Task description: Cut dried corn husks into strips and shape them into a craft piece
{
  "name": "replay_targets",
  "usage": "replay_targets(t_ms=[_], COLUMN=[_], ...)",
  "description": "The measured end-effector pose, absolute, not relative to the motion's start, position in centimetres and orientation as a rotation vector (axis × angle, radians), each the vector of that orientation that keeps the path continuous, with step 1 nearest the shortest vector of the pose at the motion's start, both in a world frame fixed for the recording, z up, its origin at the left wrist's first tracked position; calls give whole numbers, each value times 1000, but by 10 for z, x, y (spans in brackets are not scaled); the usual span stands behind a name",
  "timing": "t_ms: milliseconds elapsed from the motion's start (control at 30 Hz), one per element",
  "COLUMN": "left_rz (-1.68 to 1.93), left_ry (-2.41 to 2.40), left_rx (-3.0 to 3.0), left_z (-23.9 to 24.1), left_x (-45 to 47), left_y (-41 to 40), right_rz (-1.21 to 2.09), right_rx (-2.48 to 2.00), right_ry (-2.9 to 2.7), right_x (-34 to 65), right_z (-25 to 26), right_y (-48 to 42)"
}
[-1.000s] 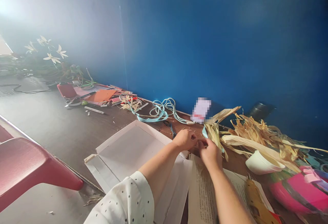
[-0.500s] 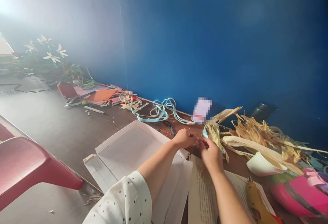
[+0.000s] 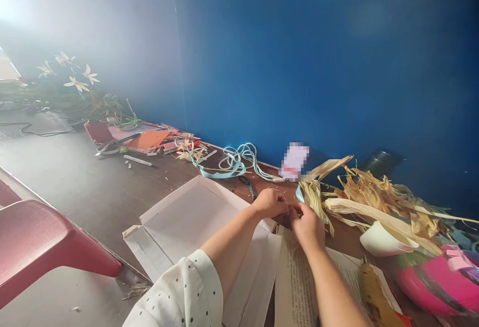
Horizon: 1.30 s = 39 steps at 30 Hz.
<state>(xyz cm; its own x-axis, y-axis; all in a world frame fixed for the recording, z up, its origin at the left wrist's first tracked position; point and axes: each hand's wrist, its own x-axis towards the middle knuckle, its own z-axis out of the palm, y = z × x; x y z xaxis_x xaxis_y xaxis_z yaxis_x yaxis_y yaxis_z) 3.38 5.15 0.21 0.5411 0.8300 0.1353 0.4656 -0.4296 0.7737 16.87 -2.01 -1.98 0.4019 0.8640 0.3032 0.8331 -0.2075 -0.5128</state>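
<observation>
My left hand [image 3: 270, 202] and my right hand [image 3: 308, 226] meet over the dark table, fingertips nearly touching. Both are closed in a pinch, and whatever sits between the fingers is too small and hidden to name. Just beyond my left hand lies a pair of dark scissors [image 3: 247, 186]. Dried corn husks [image 3: 313, 198] with a light blue ribbon [image 3: 300, 193] are beside my right hand. Under my left forearm is a white open box lid [image 3: 194, 212]. An open printed book [image 3: 294, 277] lies beneath my right forearm.
A pale cup [image 3: 387, 241] lies tilted on the right, near a pink container [image 3: 437, 284] and a glue gun [image 3: 374, 292]. More husks [image 3: 377, 192] pile up behind. Light blue cord [image 3: 243, 157] and coloured paper [image 3: 147, 140] line the blue partition [image 3: 318, 67]. A red chair [image 3: 48, 242] stands at left.
Almost nothing differs. My fingertips have shifted slightly, still pinched together in the same place over the table.
</observation>
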Motion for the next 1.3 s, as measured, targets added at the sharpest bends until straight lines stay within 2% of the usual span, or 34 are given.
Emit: replay_targets(t_ms=[1300], left_rz=[765], left_ry=[1031], left_rx=[1867], left_z=[-5], left_x=[31], left_y=[61], right_rz=[268], right_rx=[-1854], right_ry=[-1325], right_x=[176], right_z=[-17], right_y=[-22])
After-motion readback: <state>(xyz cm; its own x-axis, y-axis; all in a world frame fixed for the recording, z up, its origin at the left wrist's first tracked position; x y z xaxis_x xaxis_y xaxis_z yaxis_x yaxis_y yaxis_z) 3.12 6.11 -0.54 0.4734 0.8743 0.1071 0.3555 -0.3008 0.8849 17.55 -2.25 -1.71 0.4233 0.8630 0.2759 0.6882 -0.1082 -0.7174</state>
